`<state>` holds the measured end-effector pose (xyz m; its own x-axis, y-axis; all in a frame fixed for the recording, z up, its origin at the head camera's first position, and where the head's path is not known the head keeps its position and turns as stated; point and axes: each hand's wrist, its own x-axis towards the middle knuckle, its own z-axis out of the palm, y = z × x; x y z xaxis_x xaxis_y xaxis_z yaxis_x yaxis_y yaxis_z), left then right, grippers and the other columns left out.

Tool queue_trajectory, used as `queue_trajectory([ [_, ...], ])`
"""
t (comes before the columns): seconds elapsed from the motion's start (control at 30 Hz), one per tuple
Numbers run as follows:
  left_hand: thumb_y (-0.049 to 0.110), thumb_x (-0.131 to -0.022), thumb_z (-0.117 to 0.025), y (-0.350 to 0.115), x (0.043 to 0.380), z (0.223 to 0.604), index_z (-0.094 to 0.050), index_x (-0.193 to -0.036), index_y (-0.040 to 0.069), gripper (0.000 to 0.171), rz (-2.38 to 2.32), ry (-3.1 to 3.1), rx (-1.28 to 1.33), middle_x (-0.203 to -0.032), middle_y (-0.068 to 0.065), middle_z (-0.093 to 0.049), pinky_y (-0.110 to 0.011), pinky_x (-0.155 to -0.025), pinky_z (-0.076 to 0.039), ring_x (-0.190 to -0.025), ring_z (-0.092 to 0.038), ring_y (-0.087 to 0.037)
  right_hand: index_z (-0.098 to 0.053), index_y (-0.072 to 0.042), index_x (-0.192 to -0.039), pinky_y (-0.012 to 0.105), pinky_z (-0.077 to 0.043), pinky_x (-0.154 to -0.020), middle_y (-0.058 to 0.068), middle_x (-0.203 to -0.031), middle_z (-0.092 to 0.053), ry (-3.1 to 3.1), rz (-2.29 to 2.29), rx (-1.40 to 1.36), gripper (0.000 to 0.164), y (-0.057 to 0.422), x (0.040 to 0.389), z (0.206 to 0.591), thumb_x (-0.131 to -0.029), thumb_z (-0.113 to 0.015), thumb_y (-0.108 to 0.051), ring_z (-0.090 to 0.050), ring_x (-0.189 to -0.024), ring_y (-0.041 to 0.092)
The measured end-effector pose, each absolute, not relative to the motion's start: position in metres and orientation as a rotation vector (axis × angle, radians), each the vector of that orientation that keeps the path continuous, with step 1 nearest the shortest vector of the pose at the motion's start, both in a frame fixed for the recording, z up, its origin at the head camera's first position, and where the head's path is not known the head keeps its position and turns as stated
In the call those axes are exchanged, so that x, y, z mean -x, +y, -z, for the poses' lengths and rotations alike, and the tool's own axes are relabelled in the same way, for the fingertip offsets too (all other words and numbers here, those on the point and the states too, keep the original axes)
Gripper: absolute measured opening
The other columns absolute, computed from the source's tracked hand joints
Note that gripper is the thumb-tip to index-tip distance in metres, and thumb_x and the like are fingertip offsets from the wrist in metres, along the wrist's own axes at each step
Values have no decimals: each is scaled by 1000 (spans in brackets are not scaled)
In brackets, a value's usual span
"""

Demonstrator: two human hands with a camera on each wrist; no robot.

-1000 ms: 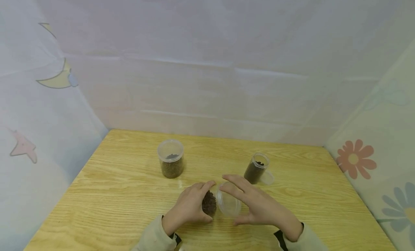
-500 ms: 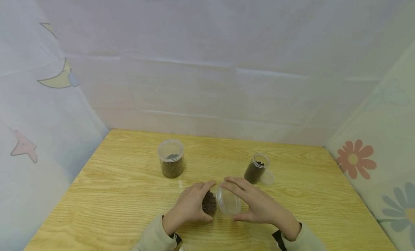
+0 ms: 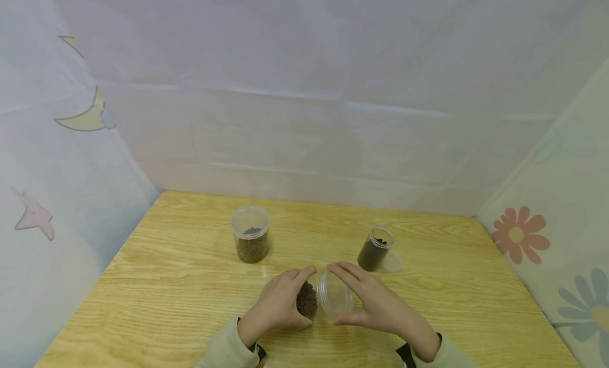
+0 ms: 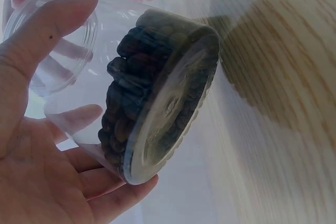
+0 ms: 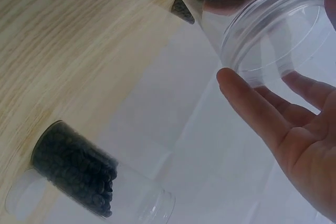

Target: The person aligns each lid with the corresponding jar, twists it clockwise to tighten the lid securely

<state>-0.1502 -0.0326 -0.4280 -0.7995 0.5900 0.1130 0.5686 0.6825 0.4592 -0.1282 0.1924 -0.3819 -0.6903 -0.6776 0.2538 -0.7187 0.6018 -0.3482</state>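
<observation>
My left hand (image 3: 283, 296) grips a clear plastic jar (image 4: 163, 87) holding dark beans (image 4: 128, 95). Its thumb lies on one side and its fingers curl under the other. The jar is tilted, mouth toward the right, and its shadow shows on the wood in the left wrist view. A clear round lid (image 3: 340, 299) with ridged rings is at the mouth. Around the lid's edge are the curved fingers and thumb of my right hand (image 3: 376, 299); one fingertip (image 5: 228, 77) sits right at the rim. The left palm hides part of the jar in the head view.
A wide clear jar (image 3: 252, 246), partly filled with dark contents, stands at the back left of the wooden table (image 3: 166, 283). A narrower jar (image 3: 373, 251) of dark beans stands back right, a loose clear lid (image 3: 392, 262) beside it. Patterned cloth (image 3: 304, 130) surrounds the table.
My right hand has moved slightly left, its thumb and fingers coming closer around the lid. The left hand and the jar keep about the same place.
</observation>
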Motion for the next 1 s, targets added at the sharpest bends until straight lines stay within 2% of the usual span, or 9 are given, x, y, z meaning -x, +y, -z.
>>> queue_trajectory([
  [0.2,37,-57,-85,-32,151,428,-40,-134,17,92,-755,2834,-980,-120,-9,-55,-42,-80,-48,-105,-54,-25,-29,-10,-142,50,-45,-84,18,-138,-36,-2724,-635,-1202,94,194,128,382,-68,-76,-41,-42,-119,36],
  [0.3,38,-57,-86,-33,151,428,-40,-134,16,92,-757,2831,-980,-121,-9,-55,-42,-80,-48,-106,-54,-26,-32,-10,-141,51,-45,-84,16,-141,-32,-2662,-605,-1249,94,194,129,383,-66,-76,-44,-38,-122,34],
  [0.47,37,-57,-86,-34,151,427,-40,-134,15,92,-772,2820,-968,-121,-10,-54,-43,-81,-47,-106,-54,-26,-41,-11,-136,52,-43,-85,10,-144,-29,-2549,-598,-1352,84,194,132,383,-68,-72,-50,-32,-127,32],
  [0.57,37,-57,-86,-34,151,427,-40,-134,14,93,-777,2811,-960,-121,-11,-54,-44,-81,-47,-107,-53,-27,-43,-11,-134,52,-42,-87,8,-143,-31,-2482,-611,-1432,79,195,135,382,-71,-69,-51,-34,-127,30],
  [0.73,37,-57,-86,-34,152,428,-40,-135,14,93,-777,2800,-953,-122,-12,-54,-45,-81,-47,-107,-53,-28,-43,-10,-135,46,-42,-91,9,-141,-34,-2453,-634,-1512,75,196,139,384,-73,-74,-38,-37,-124,27],
  [1.0,38,-57,-86,-34,152,428,-39,-134,14,93,-772,2801,-960,-121,-11,-54,-44,-80,-48,-105,-54,-28,-41,-13,-136,45,-41,-91,9,-141,-34,-2504,-644,-1495,83,197,140,387,-65,-82,-24,-35,-126,26],
])
